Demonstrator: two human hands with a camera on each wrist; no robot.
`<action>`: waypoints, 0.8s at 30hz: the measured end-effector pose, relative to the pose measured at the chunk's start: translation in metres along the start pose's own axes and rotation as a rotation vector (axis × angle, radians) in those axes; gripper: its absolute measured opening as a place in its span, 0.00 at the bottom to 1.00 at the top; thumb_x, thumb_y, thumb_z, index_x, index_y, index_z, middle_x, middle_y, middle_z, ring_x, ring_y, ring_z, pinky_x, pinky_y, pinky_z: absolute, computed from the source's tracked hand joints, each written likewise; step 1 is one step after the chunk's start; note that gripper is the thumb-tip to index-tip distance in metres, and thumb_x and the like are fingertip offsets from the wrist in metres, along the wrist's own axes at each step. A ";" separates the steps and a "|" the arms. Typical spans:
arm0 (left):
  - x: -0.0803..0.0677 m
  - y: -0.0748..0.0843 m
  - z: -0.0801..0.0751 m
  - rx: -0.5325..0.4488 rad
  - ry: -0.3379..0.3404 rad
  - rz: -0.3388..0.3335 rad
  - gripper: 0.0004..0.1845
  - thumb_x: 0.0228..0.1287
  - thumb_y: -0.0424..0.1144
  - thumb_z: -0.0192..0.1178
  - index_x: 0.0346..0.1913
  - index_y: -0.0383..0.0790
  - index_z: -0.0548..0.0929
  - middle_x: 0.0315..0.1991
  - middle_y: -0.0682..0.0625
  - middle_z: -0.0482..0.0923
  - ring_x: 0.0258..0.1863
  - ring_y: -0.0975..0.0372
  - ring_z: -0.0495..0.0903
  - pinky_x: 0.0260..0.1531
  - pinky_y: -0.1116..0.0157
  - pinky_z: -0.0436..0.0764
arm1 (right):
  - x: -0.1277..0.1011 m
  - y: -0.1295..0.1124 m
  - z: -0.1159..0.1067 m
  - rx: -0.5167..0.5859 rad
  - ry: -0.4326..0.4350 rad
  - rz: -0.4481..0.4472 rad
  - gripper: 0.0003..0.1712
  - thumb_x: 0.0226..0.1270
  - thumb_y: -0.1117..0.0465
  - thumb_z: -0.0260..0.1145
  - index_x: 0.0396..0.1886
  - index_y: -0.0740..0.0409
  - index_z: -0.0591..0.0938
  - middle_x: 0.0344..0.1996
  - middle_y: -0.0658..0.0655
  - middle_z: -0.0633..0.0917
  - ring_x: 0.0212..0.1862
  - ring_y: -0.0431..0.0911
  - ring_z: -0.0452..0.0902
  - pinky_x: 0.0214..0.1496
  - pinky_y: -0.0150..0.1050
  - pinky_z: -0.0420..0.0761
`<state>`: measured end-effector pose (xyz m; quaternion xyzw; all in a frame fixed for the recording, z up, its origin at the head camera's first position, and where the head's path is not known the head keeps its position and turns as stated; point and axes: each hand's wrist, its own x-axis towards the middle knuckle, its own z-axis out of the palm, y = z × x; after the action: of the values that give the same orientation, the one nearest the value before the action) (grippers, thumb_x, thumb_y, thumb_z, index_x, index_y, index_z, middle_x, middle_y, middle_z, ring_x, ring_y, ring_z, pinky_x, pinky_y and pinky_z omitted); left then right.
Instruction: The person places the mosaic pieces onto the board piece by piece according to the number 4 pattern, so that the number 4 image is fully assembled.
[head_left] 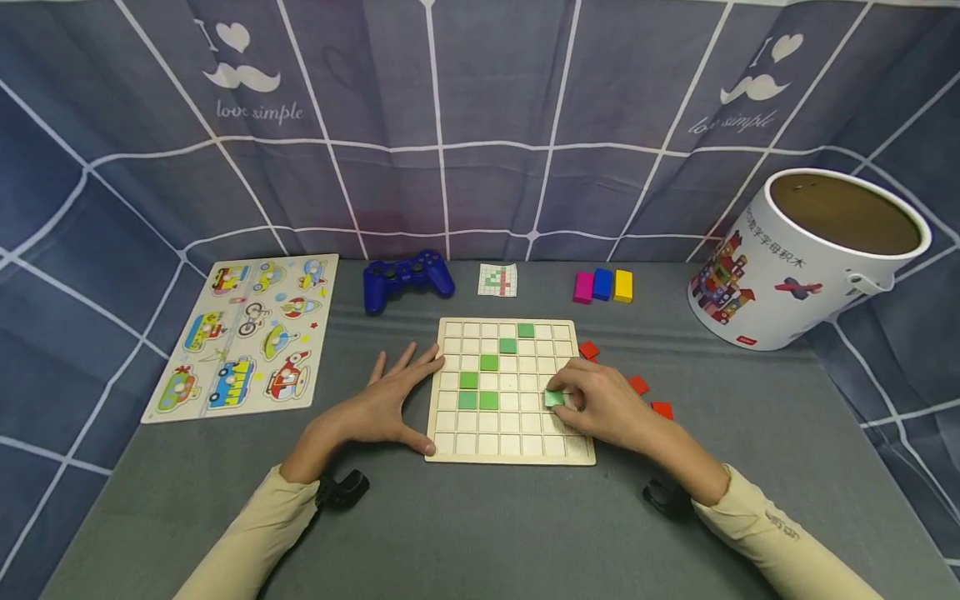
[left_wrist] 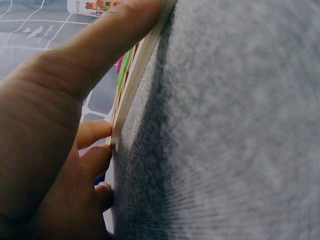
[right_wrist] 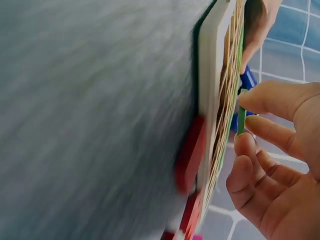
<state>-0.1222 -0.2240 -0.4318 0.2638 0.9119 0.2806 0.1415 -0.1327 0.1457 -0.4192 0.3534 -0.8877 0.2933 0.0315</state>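
Observation:
A wooden grid board (head_left: 531, 452) lies flat on the grey table, with several green square tiles (head_left: 489, 362) set in its cells, most along a diagonal. My left hand (head_left: 382, 404) is spread at the board's left side, thumb at the near corner and fingertips along the edge. Over the right part of the grid, my right hand (head_left: 603, 404) pinches a green tile (right_wrist: 242, 112) between thumb and fingers. In the right wrist view that tile stands off the board's surface. Several red tiles (head_left: 639, 384) lie just right of the board, some partly behind the right hand.
Behind the board are a blue game controller (head_left: 408, 279), a small grid pattern card (head_left: 497, 281) and magenta, blue and yellow blocks (head_left: 602, 284). A vehicle puzzle board (head_left: 247, 333) lies at left. The large white bucket (head_left: 795, 258) stands at back right, before a curtain (head_left: 495, 100).

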 end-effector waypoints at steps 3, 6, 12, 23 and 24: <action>0.000 0.000 0.000 -0.001 -0.003 -0.001 0.70 0.35 0.68 0.78 0.81 0.50 0.52 0.81 0.53 0.38 0.79 0.49 0.31 0.68 0.38 0.24 | 0.011 -0.007 0.007 0.041 -0.022 -0.020 0.12 0.52 0.63 0.77 0.37 0.51 0.86 0.28 0.48 0.78 0.26 0.36 0.71 0.28 0.33 0.72; 0.001 0.000 0.000 0.001 -0.001 -0.001 0.70 0.35 0.67 0.78 0.81 0.50 0.52 0.81 0.53 0.39 0.79 0.49 0.31 0.68 0.38 0.25 | 0.020 -0.012 0.014 0.072 -0.045 -0.041 0.11 0.53 0.63 0.76 0.37 0.51 0.86 0.27 0.48 0.79 0.26 0.35 0.71 0.28 0.33 0.72; 0.002 0.002 0.000 -0.001 -0.003 0.018 0.69 0.35 0.67 0.78 0.81 0.49 0.53 0.81 0.52 0.39 0.78 0.48 0.32 0.68 0.37 0.25 | 0.030 -0.017 0.025 0.068 -0.081 -0.050 0.11 0.55 0.63 0.76 0.38 0.52 0.86 0.25 0.47 0.77 0.26 0.35 0.70 0.30 0.34 0.72; 0.000 0.003 -0.002 0.006 0.001 0.010 0.69 0.35 0.65 0.79 0.81 0.48 0.53 0.81 0.51 0.39 0.78 0.48 0.32 0.68 0.37 0.25 | 0.044 -0.024 0.029 0.039 -0.128 -0.040 0.10 0.54 0.62 0.77 0.36 0.51 0.87 0.26 0.47 0.79 0.27 0.37 0.71 0.30 0.35 0.72; 0.000 0.003 -0.002 0.006 0.000 0.009 0.69 0.35 0.65 0.79 0.81 0.48 0.53 0.81 0.51 0.39 0.78 0.48 0.32 0.68 0.37 0.25 | 0.045 -0.025 0.029 0.042 -0.134 -0.033 0.10 0.53 0.61 0.78 0.36 0.51 0.87 0.26 0.47 0.80 0.27 0.38 0.72 0.31 0.35 0.72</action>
<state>-0.1215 -0.2231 -0.4291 0.2683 0.9117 0.2784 0.1393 -0.1461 0.0883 -0.4192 0.3874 -0.8755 0.2871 -0.0308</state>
